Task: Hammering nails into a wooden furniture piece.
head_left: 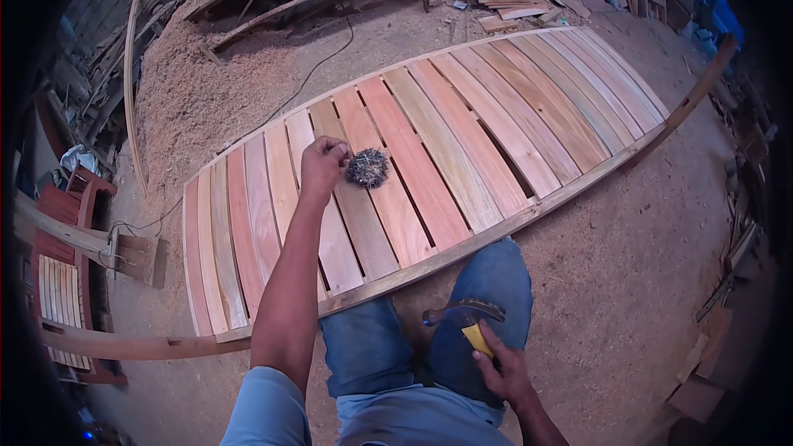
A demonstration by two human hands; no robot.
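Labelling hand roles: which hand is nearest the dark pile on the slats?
The left hand: it is right beside the dark pile on the wooden slats. The right hand is farther off, holding the yellow-handled hammer.

The left hand (325, 163) is beside a nail pile (368, 168) on wooden slats (438, 144); the right hand (504, 370) holds a hammer (477, 340).

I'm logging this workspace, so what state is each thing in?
Left hand: fingers curled together beside the nails; anything held is unclear
Right hand: closed around the hammer
Hammer: held by its yellow grip
Nails: loose heap on the slats
Slats: side by side, some gaps
Black cord: slack
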